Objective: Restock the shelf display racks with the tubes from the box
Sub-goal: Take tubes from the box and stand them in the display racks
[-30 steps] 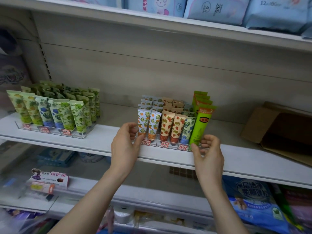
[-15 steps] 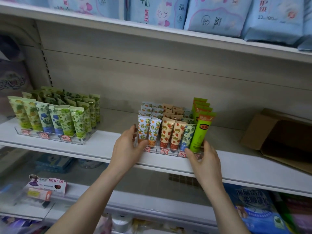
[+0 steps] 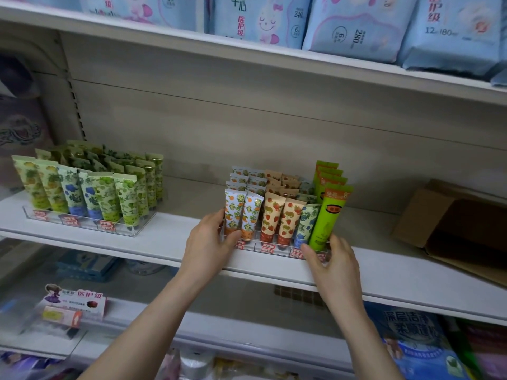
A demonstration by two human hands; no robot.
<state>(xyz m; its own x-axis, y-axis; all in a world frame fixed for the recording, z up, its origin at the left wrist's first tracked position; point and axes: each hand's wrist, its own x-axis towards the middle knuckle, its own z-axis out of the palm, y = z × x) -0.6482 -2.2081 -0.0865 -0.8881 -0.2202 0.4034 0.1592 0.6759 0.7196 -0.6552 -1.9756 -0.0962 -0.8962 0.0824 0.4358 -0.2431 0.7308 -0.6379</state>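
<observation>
Middle rack (image 3: pixel 274 250), clear plastic, is held at both front corners on the white shelf (image 3: pixel 170 242), near its front edge.

Left hand (image 3: pixel 211 242): curled round the rack's left front corner, thumb laid across the front wall, fingers against the left side beside the orange-print tube (image 3: pixel 233 212).

Right hand (image 3: pixel 334 259): curled round the right front corner, thumb on the front wall, fingers at the right side, just beside the tall green tube (image 3: pixel 327 218).

Tubes (image 3: pixel 270 215) are stood cap-down in rows inside the rack, slightly tilted, with the tall green ones in the rightmost lane.

A left rack (image 3: pixel 87 227) is seen on the same shelf, well apart, filled with green-patterned tubes (image 3: pixel 105 196).

The box (image 3: pixel 428 215), brown cardboard, is laid on its side at the shelf's right end, open. Its inside is dark, so the contents cannot be told.

Blue packs (image 3: pixel 354 23) are lined up on the upper shelf (image 3: pixel 192 42).
</observation>
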